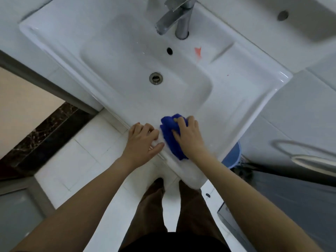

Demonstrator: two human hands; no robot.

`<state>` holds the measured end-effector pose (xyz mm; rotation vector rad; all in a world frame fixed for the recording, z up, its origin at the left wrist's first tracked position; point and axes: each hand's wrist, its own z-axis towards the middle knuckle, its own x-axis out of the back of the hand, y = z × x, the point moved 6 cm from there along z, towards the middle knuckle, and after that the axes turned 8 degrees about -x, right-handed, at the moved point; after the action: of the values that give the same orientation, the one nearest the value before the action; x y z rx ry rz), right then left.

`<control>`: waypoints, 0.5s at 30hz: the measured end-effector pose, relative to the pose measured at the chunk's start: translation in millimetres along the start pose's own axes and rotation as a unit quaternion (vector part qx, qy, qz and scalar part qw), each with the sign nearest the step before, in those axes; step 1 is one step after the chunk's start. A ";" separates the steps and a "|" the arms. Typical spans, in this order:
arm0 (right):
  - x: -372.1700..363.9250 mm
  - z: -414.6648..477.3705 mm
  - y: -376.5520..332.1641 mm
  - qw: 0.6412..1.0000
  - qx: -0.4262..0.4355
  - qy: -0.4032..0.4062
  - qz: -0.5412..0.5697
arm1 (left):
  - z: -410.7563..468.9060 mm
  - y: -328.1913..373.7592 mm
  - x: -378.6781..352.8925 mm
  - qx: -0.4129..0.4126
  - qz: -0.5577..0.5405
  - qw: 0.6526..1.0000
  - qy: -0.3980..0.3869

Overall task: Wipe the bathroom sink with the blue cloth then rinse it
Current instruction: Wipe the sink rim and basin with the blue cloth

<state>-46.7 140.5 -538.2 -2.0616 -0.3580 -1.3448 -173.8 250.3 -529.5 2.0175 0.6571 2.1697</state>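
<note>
Right hand (189, 137): fingers curled over and gripping a bunched, thick blue cloth (170, 135), palm bearing down on it; the cloth lies on the flat front rim of the white glazed ceramic sink (236, 99), at the near edge, with its lower end reaching the rim's outer lip.

Left hand (143, 140): rests on the same front rim just beside the cloth; fingers loosely bent, thumb stretched along the edge toward the cloth and close to it; it holds nothing. Whether the thumb actually touches the cloth I cannot tell.

Basin: a round metal drain (155, 78) sits at the bottom; a small dark overflow hole (169, 51) is in the back wall above it; a brushed-metal tap (174, 17) with a square spout stands on the back ledge. No water is visible at the spout. One defect noted — an orange-red smear (198, 52) on the back slope, right of the overflow hole, with a small red speck (227, 75) further right.

Surroundings: white floor tiles (87, 151) under my brown trousers (192, 211); a round blue plastic bucket (233, 155) — partly hidden by the sink's right corner — stands on the floor.
</note>
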 end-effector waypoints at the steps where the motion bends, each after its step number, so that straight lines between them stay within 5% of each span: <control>1: -1.5 -12.8 3.8 0.999 0.030 -0.024 -0.011 | -0.2 0.7 1.2 -0.003 0.000 1.000 0.003; 5: 33.9 1.4 66.6 0.990 0.116 -0.027 -0.071 | 0.4 1.1 0.5 0.031 -0.004 0.999 0.032; 9: 94.8 103.8 146.0 0.995 -0.047 0.049 -0.071 | 2.2 4.8 0.2 0.068 -0.005 0.995 0.069; 12: 95.9 107.5 133.0 0.990 -0.074 0.093 -0.078 | 3.0 8.0 1.3 0.094 -0.002 0.993 0.065; 15: 54.6 58.5 80.0 0.998 0.025 0.025 -0.056 | 0.6 17.2 -0.9 0.132 0.005 0.989 0.070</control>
<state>62.6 111.3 -534.4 -1.9886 -0.4865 -1.4354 -169.4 234.7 -523.8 1.9998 1.0030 2.3554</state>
